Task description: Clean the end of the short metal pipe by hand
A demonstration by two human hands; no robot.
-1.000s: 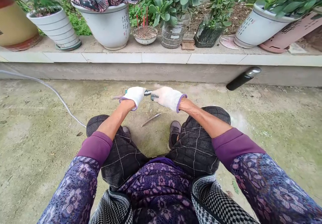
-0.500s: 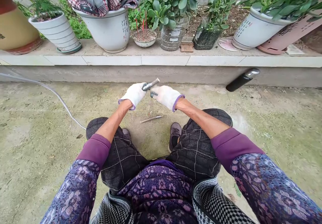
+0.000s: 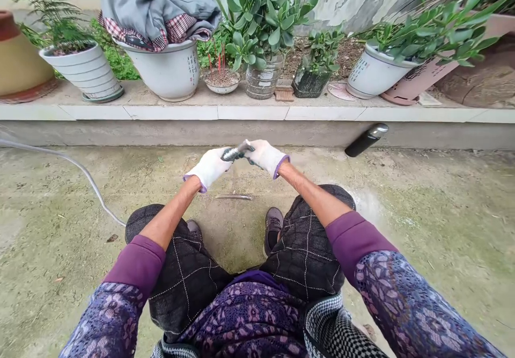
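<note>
My left hand (image 3: 211,166), in a white work glove with dark fingertips and a purple cuff, is closed around a short silvery metal rod (image 3: 231,154). The part of the rod near this hand looks ridged like a screw thread. My right hand (image 3: 264,156), gloved the same way, has its fingers closed at the rod's other end, which they partly cover. A second thin metal rod (image 3: 234,197) lies on the concrete below my hands, between my shoes.
Ahead runs a low tiled ledge (image 3: 249,112) with potted plants and a white pot (image 3: 161,73) topped with clothes. A black bottle (image 3: 364,142) leans against the ledge at right. A pale hose (image 3: 86,175) curves over the concrete ground at left.
My right hand has come up to the rod's free end and closed on it. My left hand keeps its hold. The view has tilted up a little.
</note>
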